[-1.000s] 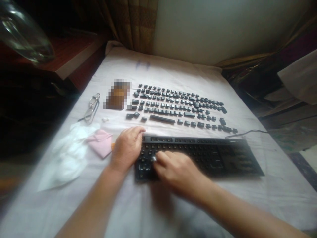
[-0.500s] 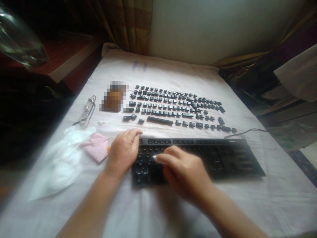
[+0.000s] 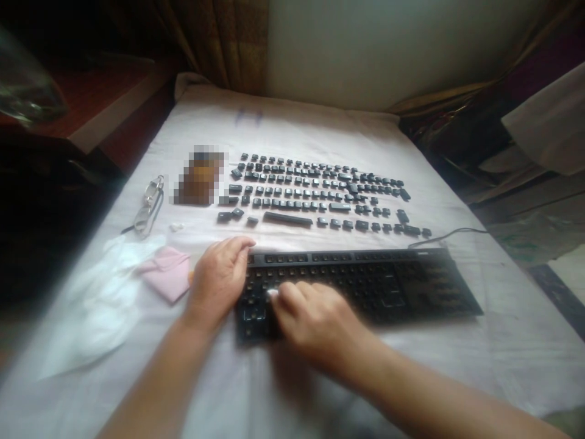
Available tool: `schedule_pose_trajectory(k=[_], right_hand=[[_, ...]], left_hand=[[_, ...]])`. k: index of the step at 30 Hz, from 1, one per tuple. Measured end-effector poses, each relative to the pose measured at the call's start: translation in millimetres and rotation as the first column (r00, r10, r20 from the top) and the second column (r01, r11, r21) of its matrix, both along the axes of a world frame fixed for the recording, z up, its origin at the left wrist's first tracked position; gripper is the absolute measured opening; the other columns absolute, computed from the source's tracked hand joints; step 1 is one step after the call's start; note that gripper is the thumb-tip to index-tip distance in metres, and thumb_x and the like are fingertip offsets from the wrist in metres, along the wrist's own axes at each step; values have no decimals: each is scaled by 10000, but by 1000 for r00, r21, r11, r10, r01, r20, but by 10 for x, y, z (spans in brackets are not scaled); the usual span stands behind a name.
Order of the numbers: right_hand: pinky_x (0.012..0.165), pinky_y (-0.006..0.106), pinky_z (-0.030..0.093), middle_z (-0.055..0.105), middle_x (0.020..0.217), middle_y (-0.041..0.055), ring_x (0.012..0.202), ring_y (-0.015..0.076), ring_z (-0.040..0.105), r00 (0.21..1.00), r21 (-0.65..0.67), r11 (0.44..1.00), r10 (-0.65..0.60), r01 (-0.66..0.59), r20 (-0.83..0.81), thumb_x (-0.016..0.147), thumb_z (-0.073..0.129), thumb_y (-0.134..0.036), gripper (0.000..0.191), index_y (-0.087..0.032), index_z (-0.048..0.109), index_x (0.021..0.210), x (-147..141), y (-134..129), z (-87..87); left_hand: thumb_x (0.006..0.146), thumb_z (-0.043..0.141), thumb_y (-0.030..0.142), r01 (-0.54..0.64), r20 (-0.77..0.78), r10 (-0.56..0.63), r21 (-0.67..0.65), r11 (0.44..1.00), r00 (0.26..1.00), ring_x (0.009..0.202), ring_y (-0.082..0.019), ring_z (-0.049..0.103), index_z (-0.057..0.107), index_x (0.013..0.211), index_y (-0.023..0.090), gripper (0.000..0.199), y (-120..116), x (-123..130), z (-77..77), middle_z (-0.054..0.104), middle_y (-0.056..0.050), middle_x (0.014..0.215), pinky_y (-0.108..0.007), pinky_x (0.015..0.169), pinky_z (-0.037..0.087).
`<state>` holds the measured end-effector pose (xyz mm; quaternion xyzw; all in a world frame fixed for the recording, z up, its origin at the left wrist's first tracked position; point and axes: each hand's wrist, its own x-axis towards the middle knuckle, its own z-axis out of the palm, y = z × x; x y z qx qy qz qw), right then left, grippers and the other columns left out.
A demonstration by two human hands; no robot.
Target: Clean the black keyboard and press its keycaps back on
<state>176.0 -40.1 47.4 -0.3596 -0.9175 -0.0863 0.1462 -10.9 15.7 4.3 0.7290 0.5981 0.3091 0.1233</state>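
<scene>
A black computer keyboard (image 3: 439, 286) with its keycaps taken off lies on the white cloth in front of me. My left hand (image 3: 219, 277) is closed on the keyboard's left end, with the thumb by the top left corner. Over the left part of the key bed is my right hand (image 3: 311, 317), its fingers pinched on a small white wad (image 3: 273, 294). Only a bit of the wad shows, so whether it is cotton or tissue is unclear. Behind the keyboard, the loose black keycaps (image 3: 297, 191) lie in rows, including the long space bar (image 3: 287, 219).
To the left lie a white plastic bag (image 3: 98, 305), a folded pink cloth (image 3: 167, 274) and eyeglasses (image 3: 148, 204). A blurred-out brown object (image 3: 198, 180) is beside the keycaps. The keyboard cable (image 3: 450, 235) runs off right. A reddish wooden table (image 3: 109, 103) stands at far left.
My right hand has moved left and slightly down over the key bed with the white wad. My left hand keeps its hold on the keyboard. The whole view has shifted slightly.
</scene>
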Motion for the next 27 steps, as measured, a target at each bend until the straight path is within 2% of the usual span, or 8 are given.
schedule_pose_trajectory(k=[5,9,15,18,22,27], right_hand=[[541,303,300,577,727,20,623,150,481,999,-74,996,52,-53,-14,953,536,-120,191,-163,625,790,93,-19,-12],[550,294,327,617,778,22,644,144,518,999,-133,990,47,-47,-5,939,573,-127,126,-173,665,866,210,-6,-5],[547,259,346,656,775,15,634,133,555,994,-238,967,-102,90,-38,871,568,-85,206,-212,730,874,516,13,64],[552,242,354,679,808,28,623,124,555,985,-235,964,-150,126,-89,856,516,-63,263,-204,736,886,608,5,107],[577,230,378,694,858,36,655,120,570,976,-207,973,-136,100,-169,899,492,-82,272,-200,736,924,470,45,89],[575,227,374,691,850,27,673,122,575,990,-227,972,-92,66,-105,895,558,-119,222,-220,746,957,297,146,-14]], left_hand=[[926,429,266,-3,-3,3,3,1000,1000,931,-234,696,691,998,234,274,12,-19,-21,762,-47,979,-351,872,534],[924,431,276,-11,-8,11,-6,1000,1000,931,-233,697,695,996,239,276,12,-23,-20,762,-43,975,-349,875,535],[928,433,280,-11,-1,11,-9,1000,1000,938,-225,693,695,994,243,273,7,-21,-9,762,-36,978,-333,879,532],[932,425,282,-6,-11,5,-14,1000,1000,931,-226,693,696,993,236,281,6,-18,1,762,-39,968,-334,871,530],[935,420,282,-1,-16,0,-14,1000,1000,929,-230,693,696,992,225,288,5,-15,14,761,-48,964,-338,871,529],[936,423,286,-9,-10,8,-23,1000,1000,932,-232,693,696,989,225,284,-1,-11,20,760,-48,969,-343,872,528]])
